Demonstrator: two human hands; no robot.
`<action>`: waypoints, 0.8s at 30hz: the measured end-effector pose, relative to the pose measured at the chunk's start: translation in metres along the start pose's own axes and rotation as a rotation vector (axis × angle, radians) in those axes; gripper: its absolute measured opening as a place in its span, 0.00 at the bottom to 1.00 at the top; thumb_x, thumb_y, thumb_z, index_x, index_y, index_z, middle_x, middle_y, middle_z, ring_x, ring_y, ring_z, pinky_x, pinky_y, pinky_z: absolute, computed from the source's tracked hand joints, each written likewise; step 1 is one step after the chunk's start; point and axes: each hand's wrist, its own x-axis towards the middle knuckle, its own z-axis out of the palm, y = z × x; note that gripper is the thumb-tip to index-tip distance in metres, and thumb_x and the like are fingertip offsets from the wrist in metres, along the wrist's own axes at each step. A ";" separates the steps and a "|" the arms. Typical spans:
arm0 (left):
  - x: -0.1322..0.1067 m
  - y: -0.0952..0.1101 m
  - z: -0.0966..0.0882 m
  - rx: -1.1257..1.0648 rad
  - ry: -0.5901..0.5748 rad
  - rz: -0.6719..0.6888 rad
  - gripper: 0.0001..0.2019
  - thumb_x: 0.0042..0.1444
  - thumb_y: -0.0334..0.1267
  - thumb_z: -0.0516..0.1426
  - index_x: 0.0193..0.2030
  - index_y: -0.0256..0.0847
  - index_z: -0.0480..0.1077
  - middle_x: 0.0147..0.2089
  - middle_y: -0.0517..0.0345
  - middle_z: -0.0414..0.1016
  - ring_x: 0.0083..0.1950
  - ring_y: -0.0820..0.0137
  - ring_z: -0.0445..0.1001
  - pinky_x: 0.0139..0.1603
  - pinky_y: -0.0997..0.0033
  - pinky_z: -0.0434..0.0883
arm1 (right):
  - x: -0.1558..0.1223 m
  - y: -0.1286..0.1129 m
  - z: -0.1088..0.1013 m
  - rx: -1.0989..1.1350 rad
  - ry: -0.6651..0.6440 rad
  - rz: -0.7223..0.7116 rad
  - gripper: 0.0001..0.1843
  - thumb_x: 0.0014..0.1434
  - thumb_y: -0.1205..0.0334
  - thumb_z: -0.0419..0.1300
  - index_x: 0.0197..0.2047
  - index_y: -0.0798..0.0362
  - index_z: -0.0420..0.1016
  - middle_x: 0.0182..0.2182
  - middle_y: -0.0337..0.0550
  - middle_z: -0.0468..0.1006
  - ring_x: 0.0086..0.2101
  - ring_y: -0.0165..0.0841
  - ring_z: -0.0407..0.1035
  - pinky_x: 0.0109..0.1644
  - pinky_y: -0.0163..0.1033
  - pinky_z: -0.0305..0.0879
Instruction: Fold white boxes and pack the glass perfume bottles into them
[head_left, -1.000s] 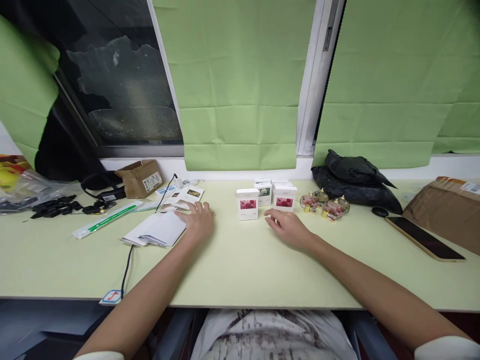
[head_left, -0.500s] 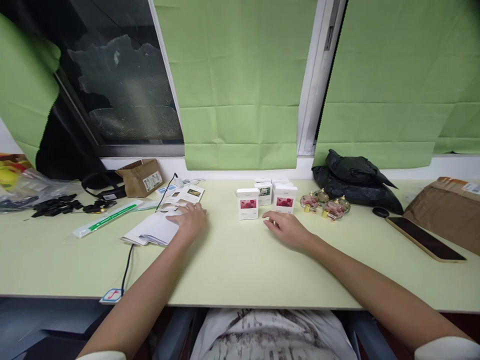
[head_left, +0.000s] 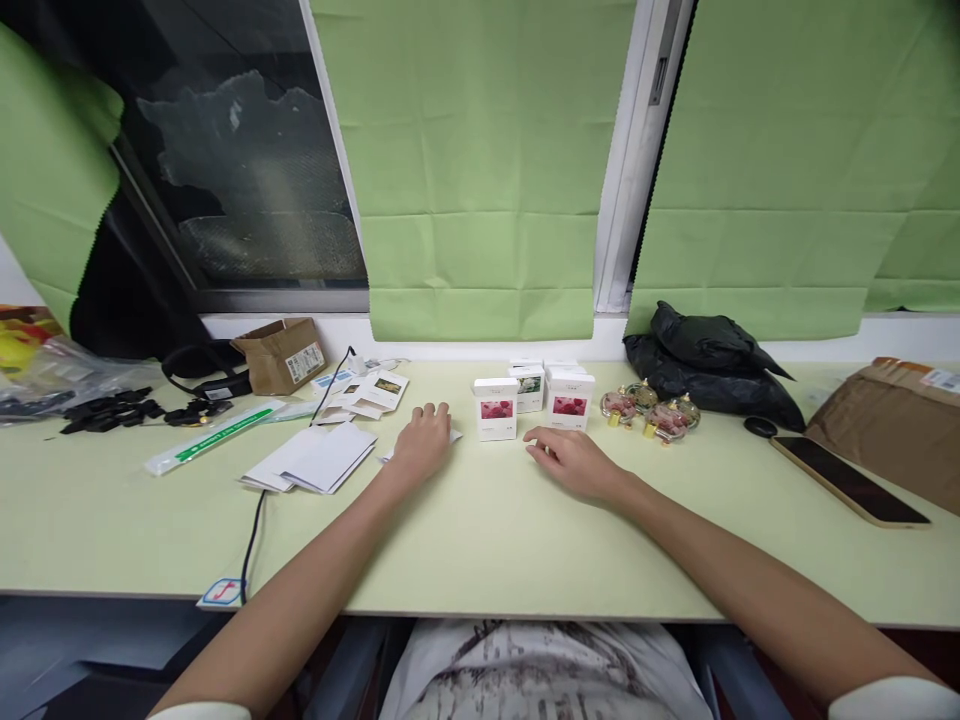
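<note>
My left hand point(head_left: 424, 440) lies flat, fingers stretched, on a white card point(head_left: 454, 436) whose edges stick out from under it, between a stack of white cards point(head_left: 311, 457) and a small white box with a pink picture point(head_left: 496, 408). My right hand point(head_left: 574, 462) rests on the table with loosely curved fingers and holds nothing. Its fingertips are just in front of a second pink-picture box point(head_left: 570, 398). A box with a green picture point(head_left: 529, 385) stands behind them.
Small gold-capped bottles point(head_left: 649, 408) and a black bag point(head_left: 712, 360) lie right of the boxes. A phone point(head_left: 847, 477) and a brown parcel point(head_left: 892, 420) sit far right. At left are printed leaflets point(head_left: 371, 392), a cardboard box point(head_left: 281, 355), a black cable point(head_left: 255, 530) and a green-white strip point(head_left: 214, 437).
My left hand has slid right from the stack of white cards toward the boxes, with one white card under it. My right hand has stayed almost still.
</note>
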 end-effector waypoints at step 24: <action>0.004 0.008 -0.010 -0.603 0.475 -0.213 0.19 0.74 0.52 0.46 0.62 0.42 0.57 0.53 0.42 0.73 0.55 0.49 0.76 0.51 0.54 0.73 | 0.000 -0.001 0.001 0.012 -0.057 -0.030 0.17 0.75 0.55 0.52 0.59 0.47 0.77 0.42 0.45 0.85 0.41 0.40 0.79 0.46 0.42 0.69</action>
